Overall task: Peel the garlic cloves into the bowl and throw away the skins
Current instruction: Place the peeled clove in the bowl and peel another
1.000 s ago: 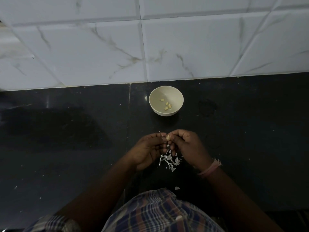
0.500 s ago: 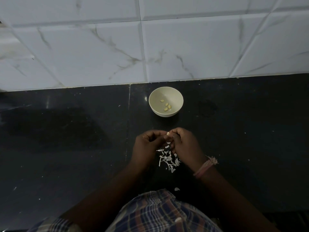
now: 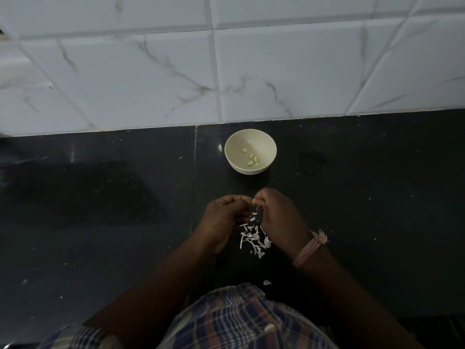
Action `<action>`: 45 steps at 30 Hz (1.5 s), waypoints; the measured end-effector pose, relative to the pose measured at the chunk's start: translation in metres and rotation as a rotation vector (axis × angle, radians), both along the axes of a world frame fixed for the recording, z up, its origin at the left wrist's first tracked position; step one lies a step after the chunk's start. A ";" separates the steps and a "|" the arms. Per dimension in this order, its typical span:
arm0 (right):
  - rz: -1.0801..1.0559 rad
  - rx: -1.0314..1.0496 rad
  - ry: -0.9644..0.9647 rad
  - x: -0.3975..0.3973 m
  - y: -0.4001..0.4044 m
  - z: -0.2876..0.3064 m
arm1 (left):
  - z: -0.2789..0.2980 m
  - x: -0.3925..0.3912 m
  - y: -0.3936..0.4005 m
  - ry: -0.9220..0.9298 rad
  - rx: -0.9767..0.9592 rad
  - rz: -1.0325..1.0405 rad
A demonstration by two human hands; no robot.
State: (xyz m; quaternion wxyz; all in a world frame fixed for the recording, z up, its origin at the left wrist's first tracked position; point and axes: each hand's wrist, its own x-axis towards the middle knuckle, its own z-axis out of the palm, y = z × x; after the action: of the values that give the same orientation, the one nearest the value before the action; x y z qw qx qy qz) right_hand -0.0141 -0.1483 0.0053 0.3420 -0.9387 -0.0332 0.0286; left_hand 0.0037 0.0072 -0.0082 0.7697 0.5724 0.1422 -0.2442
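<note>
Progress is judged as partial. Four peeled cloves (image 3: 250,158) are seen lying in the cream bowl (image 3: 232,157), which stands on the black worktop (image 3: 364,210) just before the tiled wall (image 3: 176,71) and beyond the hands. A loose heap of white skins (image 3: 254,239) is spread on the worktop beneath and between the hands, with one stray flake (image 3: 267,282) lying nearer the body and another pale fragment (image 3: 269,327) resting on the checked cloth (image 3: 239,321); none of this waste has yet been thrown away.

A further garlic clove (image 3: 254,202) is held between the two hands, above the heap and on the near side of the bowl. The left hand (image 3: 222,219) is curled, its fingertips brought against the clove from the left. The right hand (image 3: 279,217), whose wrist bears a pink thread band (image 3: 310,248), is likewise curled, and the clove is pinched by its thumb and forefinger. Only a small pale sliver of the clove is exposed. Its long axis appears to run roughly from near to far, the visible tip directed towards the bowl, though most of it is hidden by the fingers and its full lie cannot be told.

Whether skin remains on this clove cannot be made out. The remaining work is judged to be the finishing of this clove, its transfer to the bowl, and the gathering and disposal of the skins. No unpeeled stock is visible.
</note>
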 end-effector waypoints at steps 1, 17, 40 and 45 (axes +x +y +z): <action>0.012 -0.014 0.008 0.000 0.000 0.001 | 0.000 0.001 0.001 0.001 -0.004 -0.013; -0.226 0.451 -0.056 -0.008 0.011 -0.005 | 0.006 0.000 -0.004 0.329 -0.351 0.105; -0.484 0.572 -0.023 -0.007 0.021 -0.001 | 0.011 -0.005 -0.011 0.105 -0.241 0.132; -0.559 0.698 -0.013 -0.005 0.019 0.000 | 0.011 -0.006 -0.011 0.145 -0.282 0.138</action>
State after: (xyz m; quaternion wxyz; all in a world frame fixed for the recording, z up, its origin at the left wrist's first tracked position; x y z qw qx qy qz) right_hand -0.0193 -0.1296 0.0051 0.6325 -0.7403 0.2119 -0.0836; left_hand -0.0019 -0.0038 0.0031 0.8451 0.4285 0.2004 -0.2490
